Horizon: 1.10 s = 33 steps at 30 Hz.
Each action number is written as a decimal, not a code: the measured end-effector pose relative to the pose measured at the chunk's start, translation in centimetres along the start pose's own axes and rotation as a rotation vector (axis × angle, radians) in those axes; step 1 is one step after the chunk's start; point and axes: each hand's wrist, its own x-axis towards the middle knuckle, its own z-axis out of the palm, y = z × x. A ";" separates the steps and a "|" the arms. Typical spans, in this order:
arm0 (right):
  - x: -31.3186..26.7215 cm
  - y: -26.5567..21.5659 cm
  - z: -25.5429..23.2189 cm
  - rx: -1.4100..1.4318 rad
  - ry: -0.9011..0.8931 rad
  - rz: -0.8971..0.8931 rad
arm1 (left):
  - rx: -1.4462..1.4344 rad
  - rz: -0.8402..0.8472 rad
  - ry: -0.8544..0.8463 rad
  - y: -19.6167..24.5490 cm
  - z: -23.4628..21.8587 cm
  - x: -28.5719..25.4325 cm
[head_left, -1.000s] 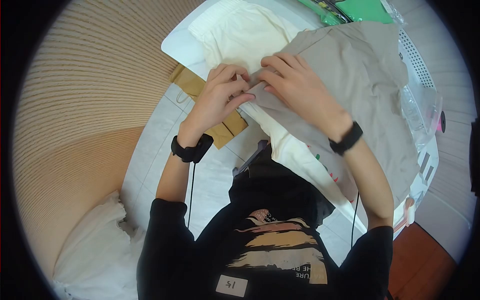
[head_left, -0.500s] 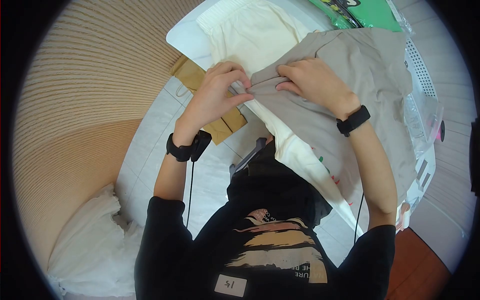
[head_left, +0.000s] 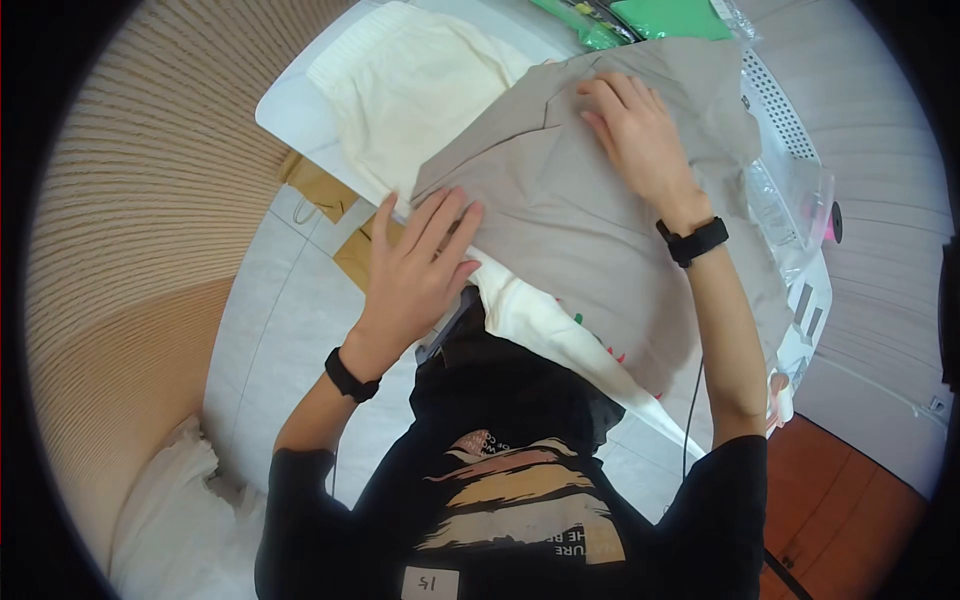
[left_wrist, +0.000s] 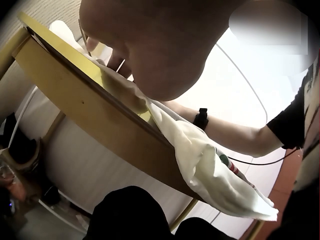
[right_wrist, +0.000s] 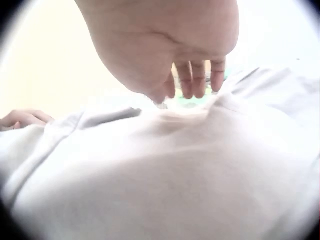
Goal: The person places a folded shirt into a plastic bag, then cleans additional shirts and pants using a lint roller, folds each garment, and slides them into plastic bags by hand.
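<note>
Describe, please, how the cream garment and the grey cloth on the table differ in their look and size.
The cream garment is pale, while the grey cloth is darker. The grey cloth spreads over more of the table than the visible part of the cream garment. The cream garment shows a gathered band; the grey cloth shows none. Both are creased.
</note>
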 end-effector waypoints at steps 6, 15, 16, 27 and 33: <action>-0.7 3.6 1.9 -0.235 0.047 0.348 | 0.052 0.016 0.004 0.0 0.0 -0.2; 1.1 5.6 0.2 -0.393 -0.005 0.375 | 0.124 0.006 -0.085 0.7 -0.9 2.2; 0.9 6.1 0.6 -0.404 -0.051 0.350 | 0.140 -0.019 -0.158 1.1 -1.2 2.9; -9.0 6.2 -4.9 -0.051 -0.212 0.614 | -0.072 0.441 -0.171 -0.4 1.8 14.3; -9.6 4.7 -2.5 -0.062 -0.194 0.715 | 0.091 0.512 -0.263 -1.2 3.8 14.8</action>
